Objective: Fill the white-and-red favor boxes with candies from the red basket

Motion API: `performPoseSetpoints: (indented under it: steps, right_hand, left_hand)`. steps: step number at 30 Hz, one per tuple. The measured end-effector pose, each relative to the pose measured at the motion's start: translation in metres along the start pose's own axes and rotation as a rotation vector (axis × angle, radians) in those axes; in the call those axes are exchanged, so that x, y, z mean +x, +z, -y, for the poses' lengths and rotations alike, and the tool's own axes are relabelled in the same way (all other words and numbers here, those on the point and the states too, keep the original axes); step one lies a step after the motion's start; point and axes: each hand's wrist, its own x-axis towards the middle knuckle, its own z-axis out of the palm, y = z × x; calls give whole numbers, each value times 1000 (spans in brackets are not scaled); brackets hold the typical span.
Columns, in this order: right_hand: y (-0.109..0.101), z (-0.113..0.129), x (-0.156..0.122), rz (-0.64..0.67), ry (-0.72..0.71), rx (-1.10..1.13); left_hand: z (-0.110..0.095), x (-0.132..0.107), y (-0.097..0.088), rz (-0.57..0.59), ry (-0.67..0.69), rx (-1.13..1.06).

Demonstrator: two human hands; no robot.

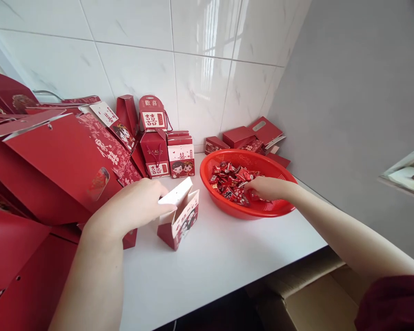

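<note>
My left hand (133, 207) grips the back of a small red and white gift box (181, 219) that stands open on the white counter (210, 266), its lid flap up. My right hand (267, 188) reaches into a red plastic basket (227, 207) and its fingers are curled down among several red wrapped candies (229, 181). What the fingers hold there is hidden.
Large red gift bags (62, 161) pile up at the left. Closed small gift boxes (181, 158) stand against the tiled wall. Flat red boxes (248, 135) lie in the back corner. A cardboard box (313, 299) sits below the counter edge.
</note>
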Motion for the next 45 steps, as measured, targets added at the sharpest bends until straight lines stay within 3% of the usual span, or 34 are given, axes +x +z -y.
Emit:
performPoseSetpoints:
  steps: [4,8,12,15,23,29,32,36,38,45]
  right_hand:
    - [-28,45,-17,-298,-14,-74]
    - [-57,99,-40,-621,-165,-30]
    - [-78,140,-60,-827,-330,168]
    - [-83,157,-60,-919,-406,331]
    - [-81,168,-21,-835,-551,431]
    - [-83,161,-16,-851,-562,457]
    - [-83,161,-17,-811,-540,436]
    - [-83,160,-17,-768,-534,428]
    - [-83,159,-18,-751,-534,424]
    - [-83,156,-17,-747,-499,407]
  left_hand:
    - [0,3,-1,9,-63,4]
    - [2,7,-1,-80,-31,24]
    - [9,8,-2,-246,41,44]
    - [17,10,0,-247,40,52]
    - [33,39,17,-135,-62,-206]
    - [40,55,24,-31,-57,-228]
    - [41,50,22,-95,18,-236]
    - [35,37,13,-326,235,-257]
    - [30,29,8,-387,285,-232]
    - [24,24,8,-286,174,-196]
